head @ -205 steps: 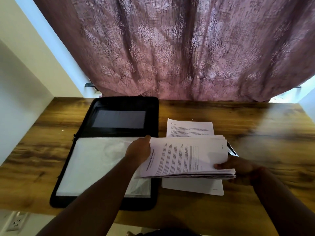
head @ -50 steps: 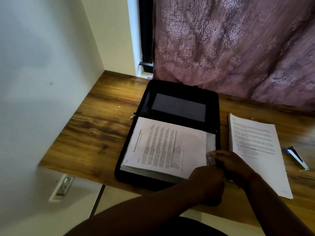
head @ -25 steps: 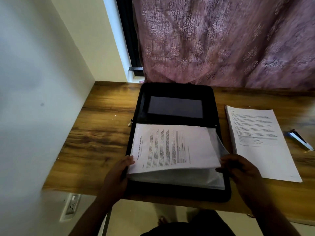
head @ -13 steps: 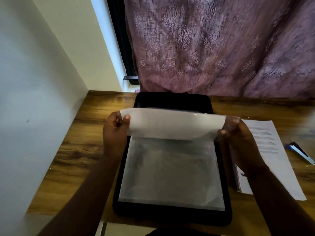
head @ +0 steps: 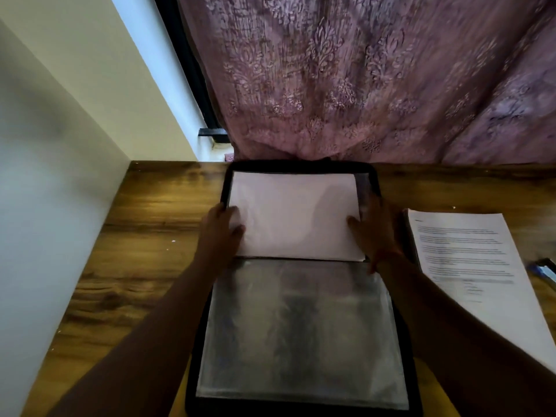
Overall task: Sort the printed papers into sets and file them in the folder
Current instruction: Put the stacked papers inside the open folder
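Folder [head: 301, 410] open, both hands [head: 221, 228] [head: 373, 233] flat on flipped sheet's [head: 294, 215] edges.

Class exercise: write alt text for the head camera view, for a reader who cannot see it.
Two hands, left hand and right hand, press a filed sheet flat on the far half of an open black folder on a wooden desk. A clear sleeve covers the near half; printed papers lie to the right.

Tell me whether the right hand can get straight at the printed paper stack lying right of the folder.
Probably yes: the right hand rests on the black zip folder's flipped page, and the white printed paper stack lies just beside it with nothing between.
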`<state>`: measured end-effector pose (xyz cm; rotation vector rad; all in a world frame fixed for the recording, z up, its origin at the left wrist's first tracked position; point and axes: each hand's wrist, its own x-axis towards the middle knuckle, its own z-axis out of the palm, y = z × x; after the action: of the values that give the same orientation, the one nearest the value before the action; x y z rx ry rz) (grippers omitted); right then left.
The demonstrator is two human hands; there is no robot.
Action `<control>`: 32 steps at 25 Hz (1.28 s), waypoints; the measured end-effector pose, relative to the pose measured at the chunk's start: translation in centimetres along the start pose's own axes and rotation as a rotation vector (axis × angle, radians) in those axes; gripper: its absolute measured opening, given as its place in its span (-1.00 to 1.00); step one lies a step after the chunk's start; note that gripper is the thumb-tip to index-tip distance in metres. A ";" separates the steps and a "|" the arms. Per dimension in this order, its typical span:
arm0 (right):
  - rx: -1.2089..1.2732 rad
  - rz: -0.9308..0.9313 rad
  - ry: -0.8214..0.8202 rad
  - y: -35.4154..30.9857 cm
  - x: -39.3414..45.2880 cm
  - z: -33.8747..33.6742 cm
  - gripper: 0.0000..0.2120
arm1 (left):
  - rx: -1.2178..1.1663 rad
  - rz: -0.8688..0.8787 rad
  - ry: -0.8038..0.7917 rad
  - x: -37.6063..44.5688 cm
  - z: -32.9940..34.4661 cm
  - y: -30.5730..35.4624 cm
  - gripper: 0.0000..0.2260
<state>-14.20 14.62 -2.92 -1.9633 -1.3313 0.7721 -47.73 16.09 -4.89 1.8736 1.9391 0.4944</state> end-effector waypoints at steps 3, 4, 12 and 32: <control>-0.337 -0.213 0.064 1.9 -2.4 1.2 -0.46 | 0.256 0.108 0.104 -2.9 0.9 1.4 -0.61; -0.368 -0.233 0.075 2.0 -3.2 1.2 -0.47 | 0.282 0.140 0.134 -4.1 1.2 2.3 -0.60; -0.659 -0.530 -0.051 5.7 -18.2 1.5 -0.46 | 0.413 0.424 -0.123 -19.0 6.6 7.9 -0.45; -0.420 -0.100 0.278 13.5 -18.9 -16.0 -0.64 | 0.102 0.405 -0.428 -23.9 9.6 21.2 -0.47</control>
<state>-0.29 -9.91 -1.11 -2.2018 -1.4907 0.1661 -23.99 -7.16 -1.38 2.2282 1.3379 0.0873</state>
